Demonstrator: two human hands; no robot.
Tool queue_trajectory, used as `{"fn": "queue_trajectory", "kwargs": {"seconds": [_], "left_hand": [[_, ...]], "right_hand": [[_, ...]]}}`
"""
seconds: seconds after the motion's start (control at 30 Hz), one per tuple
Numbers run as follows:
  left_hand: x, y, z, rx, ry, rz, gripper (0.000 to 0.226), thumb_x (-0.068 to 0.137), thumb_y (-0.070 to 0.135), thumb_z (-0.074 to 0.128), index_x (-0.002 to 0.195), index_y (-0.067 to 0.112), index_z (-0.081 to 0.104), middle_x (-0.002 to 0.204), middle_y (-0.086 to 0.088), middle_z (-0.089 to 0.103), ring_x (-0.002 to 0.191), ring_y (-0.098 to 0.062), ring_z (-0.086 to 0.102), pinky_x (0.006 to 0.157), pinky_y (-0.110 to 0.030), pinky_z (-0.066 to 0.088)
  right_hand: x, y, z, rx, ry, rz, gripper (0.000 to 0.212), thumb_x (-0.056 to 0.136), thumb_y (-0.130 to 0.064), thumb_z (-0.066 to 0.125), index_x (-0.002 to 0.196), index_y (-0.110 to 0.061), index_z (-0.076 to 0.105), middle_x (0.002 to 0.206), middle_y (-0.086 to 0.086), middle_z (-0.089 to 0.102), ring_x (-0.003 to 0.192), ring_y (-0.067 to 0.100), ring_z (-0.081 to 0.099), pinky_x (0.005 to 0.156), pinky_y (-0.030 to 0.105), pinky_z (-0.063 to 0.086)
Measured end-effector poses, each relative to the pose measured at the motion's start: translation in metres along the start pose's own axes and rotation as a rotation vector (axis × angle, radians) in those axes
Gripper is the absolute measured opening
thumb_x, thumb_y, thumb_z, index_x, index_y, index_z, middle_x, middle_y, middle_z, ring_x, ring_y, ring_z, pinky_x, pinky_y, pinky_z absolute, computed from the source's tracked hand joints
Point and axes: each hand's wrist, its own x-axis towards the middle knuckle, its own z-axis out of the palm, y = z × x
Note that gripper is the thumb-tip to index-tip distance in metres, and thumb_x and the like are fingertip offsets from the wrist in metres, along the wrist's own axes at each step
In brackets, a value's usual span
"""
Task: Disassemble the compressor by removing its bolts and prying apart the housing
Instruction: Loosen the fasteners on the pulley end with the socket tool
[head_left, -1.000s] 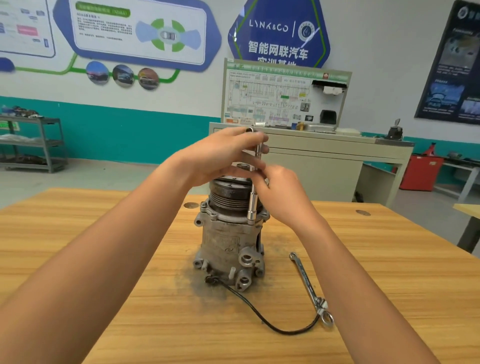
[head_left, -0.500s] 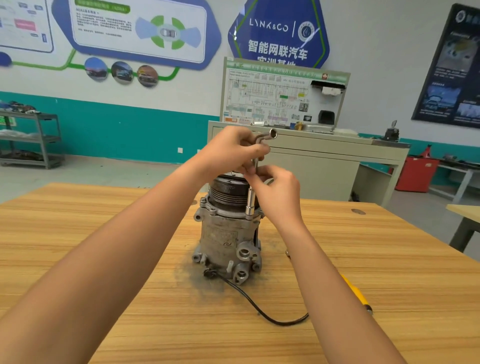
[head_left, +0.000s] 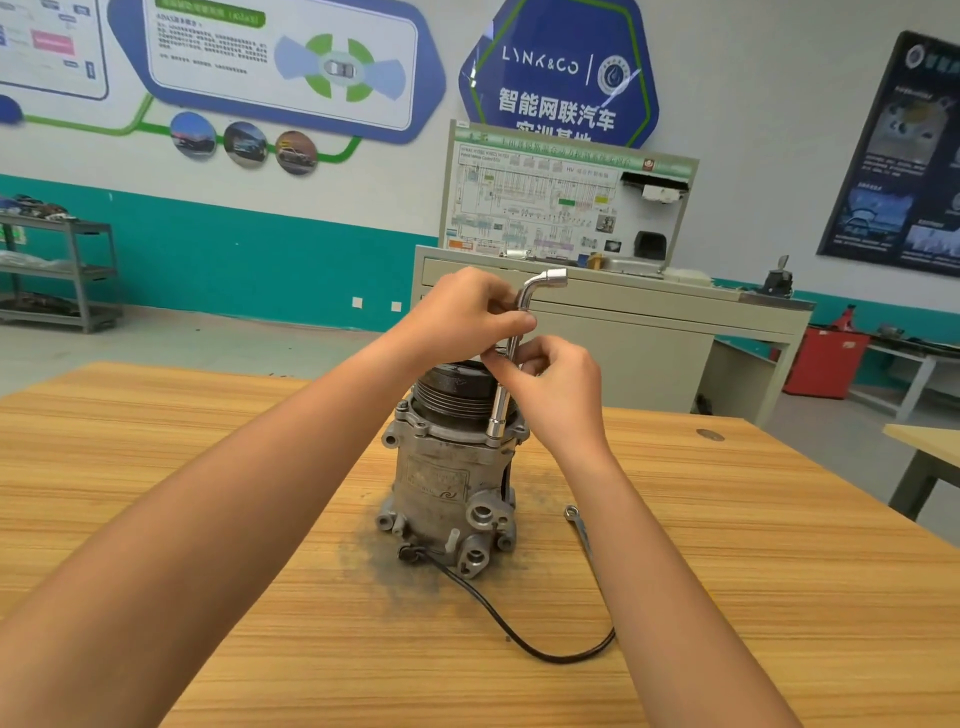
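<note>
Spanner (head_left: 578, 526) beside compressor (head_left: 445, 486) — right arm (head_left: 654, 582) overlaps it.

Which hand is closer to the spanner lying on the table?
Right. The right hand pinches the L-shaped wrench above the spanner; the left hand grips the wrench higher up, farther left.

Your compressor (head_left: 441, 483) is dull grey under a black grooved pulley (head_left: 447, 400), and your wrench (head_left: 500, 410) is bright chrome. The table (head_left: 753, 571) is tan with fine streaked grain, smudged dark grey round the compressor, and the cable (head_left: 550, 660) is black
</note>
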Motion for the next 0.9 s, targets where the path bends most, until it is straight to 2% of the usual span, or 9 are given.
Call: {"fn": "queue_trajectory", "kwargs": {"seconds": [0.1, 0.27, 0.33, 0.5, 0.57, 0.67, 0.73, 0.8, 0.9], "left_hand": [[-0.002, -0.002, -0.001, -0.118, -0.018, -0.043, 0.024, 0.088, 0.025, 0.064, 0.082, 0.002, 0.065, 0.072, -0.007, 0.06, 0.063, -0.015, 0.05, 0.062, -0.027, 0.04], [-0.008, -0.01, -0.01, -0.529, -0.201, -0.147, 0.013, 0.095, 0.013, 0.051, 0.094, 0.018, 0.064, 0.09, 0.005, 0.069, 0.068, -0.009, 0.058, 0.075, -0.026, 0.052], [-0.007, -0.012, -0.012, -0.49, -0.168, -0.147, 0.012, 0.093, 0.014, 0.055, 0.09, 0.019, 0.066, 0.087, 0.004, 0.07, 0.072, -0.009, 0.059, 0.074, -0.025, 0.052], [-0.004, -0.01, -0.001, -0.399, 0.029, -0.145, 0.015, 0.08, 0.024, 0.073, 0.072, 0.015, 0.065, 0.062, 0.006, 0.06, 0.049, 0.003, 0.051, 0.049, -0.011, 0.043], [-0.004, -0.011, 0.003, -0.404, 0.038, -0.152, 0.018, 0.081, 0.026, 0.072, 0.073, 0.015, 0.061, 0.064, 0.006, 0.057, 0.052, 0.001, 0.05, 0.053, -0.014, 0.043], [-0.008, -0.013, -0.001, -0.518, -0.135, -0.164, 0.008, 0.09, 0.023, 0.061, 0.087, 0.019, 0.067, 0.084, 0.005, 0.066, 0.074, -0.007, 0.056, 0.069, -0.021, 0.046], [-0.01, -0.016, -0.006, -0.574, -0.216, -0.158, 0.013, 0.093, 0.018, 0.056, 0.093, 0.019, 0.069, 0.089, 0.003, 0.069, 0.08, -0.009, 0.058, 0.071, -0.02, 0.047], [-0.009, -0.017, -0.008, -0.525, -0.187, -0.14, 0.012, 0.091, 0.016, 0.058, 0.091, 0.017, 0.07, 0.086, 0.001, 0.069, 0.077, -0.009, 0.059, 0.071, -0.021, 0.047], [-0.006, -0.012, -0.004, -0.425, -0.06, -0.149, 0.006, 0.083, 0.021, 0.069, 0.08, 0.016, 0.069, 0.075, 0.002, 0.067, 0.067, -0.003, 0.059, 0.068, -0.017, 0.049]], "right_hand": [[0.003, 0.0, 0.001, 0.02, -0.032, -0.031, 0.029, 0.079, -0.032, 0.071, 0.064, -0.011, 0.058, 0.049, -0.006, 0.044, 0.045, 0.006, 0.037, 0.044, 0.015, 0.029], [0.007, 0.0, -0.003, 0.097, -0.183, -0.031, 0.029, 0.087, -0.03, 0.062, 0.076, -0.004, 0.069, 0.057, 0.004, 0.045, 0.057, 0.011, 0.038, 0.053, 0.026, 0.031], [0.007, 0.0, -0.004, 0.122, -0.189, -0.029, 0.028, 0.086, -0.032, 0.063, 0.078, -0.006, 0.07, 0.055, 0.001, 0.044, 0.056, 0.009, 0.038, 0.054, 0.026, 0.032], [0.005, 0.005, 0.0, 0.139, -0.058, -0.017, 0.021, 0.078, -0.032, 0.071, 0.07, -0.014, 0.065, 0.047, -0.01, 0.043, 0.042, 0.001, 0.038, 0.043, 0.011, 0.03], [0.003, 0.006, 0.002, 0.15, -0.043, -0.021, 0.022, 0.079, -0.031, 0.07, 0.069, -0.012, 0.065, 0.049, -0.008, 0.047, 0.043, 0.002, 0.039, 0.045, 0.013, 0.032], [0.003, 0.006, 0.0, 0.18, -0.126, -0.055, 0.024, 0.086, -0.026, 0.064, 0.07, -0.008, 0.067, 0.05, -0.004, 0.044, 0.048, 0.005, 0.036, 0.048, 0.019, 0.031], [0.004, 0.007, -0.003, 0.222, -0.199, -0.065, 0.023, 0.089, -0.024, 0.06, 0.074, -0.008, 0.069, 0.058, 0.005, 0.047, 0.056, 0.01, 0.04, 0.054, 0.025, 0.032], [0.005, 0.007, -0.003, 0.234, -0.22, -0.078, 0.017, 0.089, -0.023, 0.059, 0.077, -0.017, 0.07, 0.06, 0.006, 0.049, 0.058, 0.012, 0.042, 0.055, 0.026, 0.033], [0.003, 0.008, -0.002, 0.215, -0.11, -0.075, 0.014, 0.084, -0.026, 0.066, 0.07, -0.029, 0.065, 0.047, -0.009, 0.04, 0.046, 0.002, 0.035, 0.046, 0.015, 0.03]]}}
